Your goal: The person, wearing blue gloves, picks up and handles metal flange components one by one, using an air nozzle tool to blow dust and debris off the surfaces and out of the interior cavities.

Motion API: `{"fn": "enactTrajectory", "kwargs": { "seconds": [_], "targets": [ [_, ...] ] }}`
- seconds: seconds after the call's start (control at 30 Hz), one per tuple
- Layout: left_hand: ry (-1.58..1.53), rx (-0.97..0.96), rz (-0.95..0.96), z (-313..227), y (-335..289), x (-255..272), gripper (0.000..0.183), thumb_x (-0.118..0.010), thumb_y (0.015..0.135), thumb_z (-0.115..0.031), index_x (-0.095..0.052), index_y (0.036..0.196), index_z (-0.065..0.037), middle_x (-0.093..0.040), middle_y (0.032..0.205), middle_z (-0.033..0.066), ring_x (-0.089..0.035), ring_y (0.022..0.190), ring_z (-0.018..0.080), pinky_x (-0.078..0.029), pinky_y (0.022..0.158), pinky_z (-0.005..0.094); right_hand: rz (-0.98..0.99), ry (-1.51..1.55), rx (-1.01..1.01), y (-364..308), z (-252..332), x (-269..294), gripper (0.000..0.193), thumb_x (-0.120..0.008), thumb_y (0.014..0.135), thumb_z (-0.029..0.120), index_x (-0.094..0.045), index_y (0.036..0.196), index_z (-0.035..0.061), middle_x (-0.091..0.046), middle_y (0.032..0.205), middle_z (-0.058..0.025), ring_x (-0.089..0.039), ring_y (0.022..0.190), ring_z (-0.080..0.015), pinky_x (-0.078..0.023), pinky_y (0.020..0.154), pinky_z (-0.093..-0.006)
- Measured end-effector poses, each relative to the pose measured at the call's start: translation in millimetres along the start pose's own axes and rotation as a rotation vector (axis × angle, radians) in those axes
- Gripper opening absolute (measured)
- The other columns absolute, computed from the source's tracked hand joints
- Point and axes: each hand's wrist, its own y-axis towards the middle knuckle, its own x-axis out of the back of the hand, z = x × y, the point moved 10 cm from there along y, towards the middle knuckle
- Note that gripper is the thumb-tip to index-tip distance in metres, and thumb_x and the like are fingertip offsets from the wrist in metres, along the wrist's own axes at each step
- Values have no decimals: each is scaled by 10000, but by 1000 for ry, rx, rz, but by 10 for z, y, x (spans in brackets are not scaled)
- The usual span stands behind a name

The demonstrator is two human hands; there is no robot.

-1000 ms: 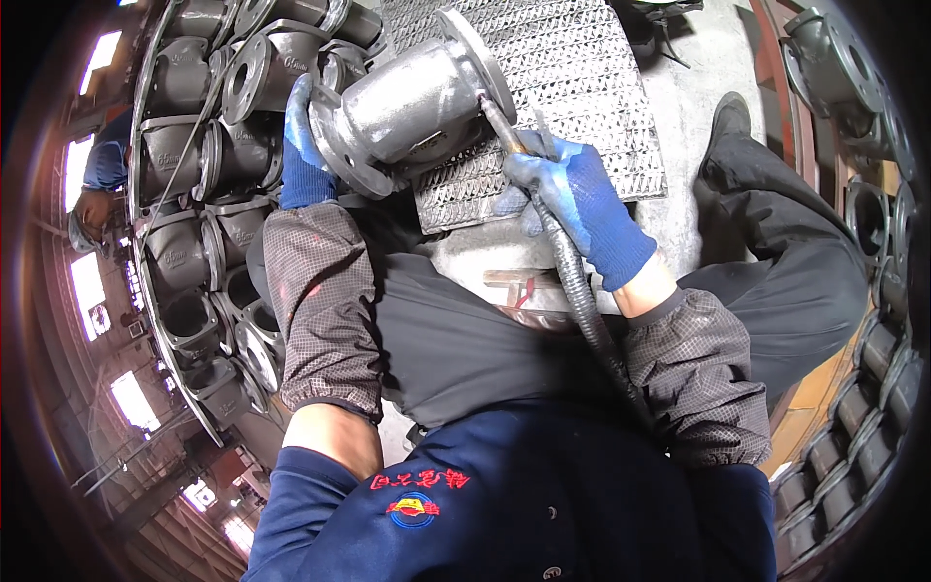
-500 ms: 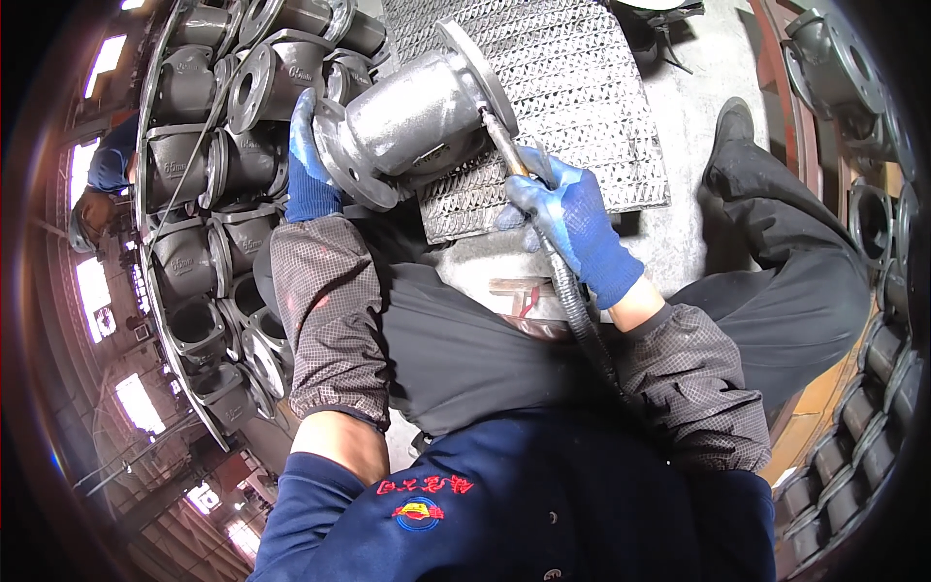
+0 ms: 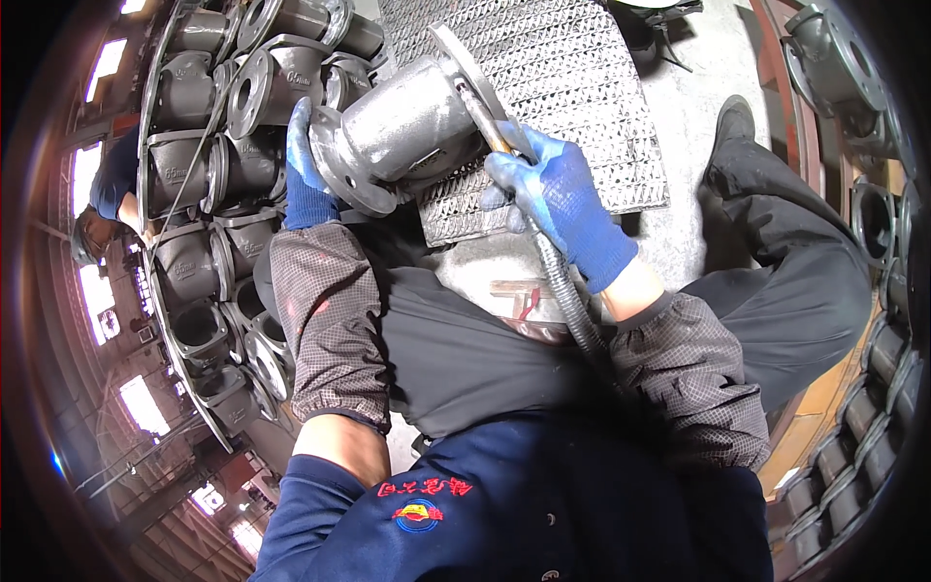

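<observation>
1. Past the left edge of the textured metal plate [image 3: 592, 126]: piled up in rows, flanged stacked castings [image 3: 179, 167], with a co-worker [image 3: 118, 175] in dark blue bent over behind them.
2. Well apart from the plate's right edge, along the far right: more of the same kind, a line of right-hand castings [image 3: 834, 63].
3. Beneath the work: that same plate, bright and ridged, set out above a pale floor [image 3: 693, 194].
4. Over the plate's left edge, close to its near left corner: the grey casting [image 3: 412, 121], round-bodied, flanged at both ends, tilted. Cannot tell whether resting on the plate.
5. Running from the right grip [image 3: 558, 194] back over dark trousers [image 3: 465, 339]: a ribbed hose [image 3: 561, 291].
6. Blue-gloved at the plate's near edge, that right grip: clasped firmly around a slim tool.
7. Just outside the plate's left edge, also blue-gloved, the left grip [image 3: 308, 170]: grasping the casting's nearer flange [image 3: 373, 197], fingers partly hidden.
8. Smallest, the slim tool [image 3: 482, 114]: pointed at the casting's body, tip just beside the farther flange [image 3: 472, 73].
</observation>
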Motion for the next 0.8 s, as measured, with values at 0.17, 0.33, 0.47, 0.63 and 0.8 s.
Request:
{"fn": "enactTrajectory", "kwargs": {
  "seconds": [0.17, 0.33, 0.47, 0.63, 0.8],
  "targets": [
    [131, -125, -9, -8, 101, 355, 465, -364, 969, -312, -354, 1326, -14, -531, 1202, 168, -556, 1054, 262, -479, 910, 387, 2, -171, -78, -242, -259, 29, 419, -555, 854, 127, -507, 1254, 13, -624, 706, -65, -605, 548, -95, -477, 445, -247],
    [-21, -59, -52, -22, 94, 183, 305, -523, 891, -355, -573, 898, -54, -613, 880, 109, -609, 855, 246, -516, 766, 383, -81, -147, -139, -338, -378, 166, 415, -577, 847, 117, -520, 1247, 23, -599, 659, -36, -539, 496, -74, -453, 441, -232],
    [-208, 160, -30, 98, 67, -47, 340, -537, 882, -355, -548, 1041, -54, -604, 1006, 121, -603, 906, 269, -509, 804, 414, -91, -182, -9, -176, -308, 183, 405, -552, 878, 102, -492, 1264, -5, -606, 707, -39, -526, 498, -50, -403, 401, -193],
    [-116, 79, -104, 36, 80, 56, 458, -471, 900, -402, -504, 1167, -32, -588, 1095, 157, -586, 988, 283, -491, 862, 426, -63, -124, 56, -126, -326, 167, 396, -590, 844, 129, -540, 1216, 5, -664, 822, -115, -614, 570, -104, -494, 552, -249],
    [93, -6, -125, -58, 54, 81, 517, -400, 916, -453, -492, 1196, -28, -582, 1126, 184, -571, 1040, 283, -479, 900, 424, -33, -309, 0, -105, -342, 257, 414, -613, 818, 182, -565, 1200, 32, -663, 728, -121, -614, 589, -142, -505, 589, -281]
  ]
}}
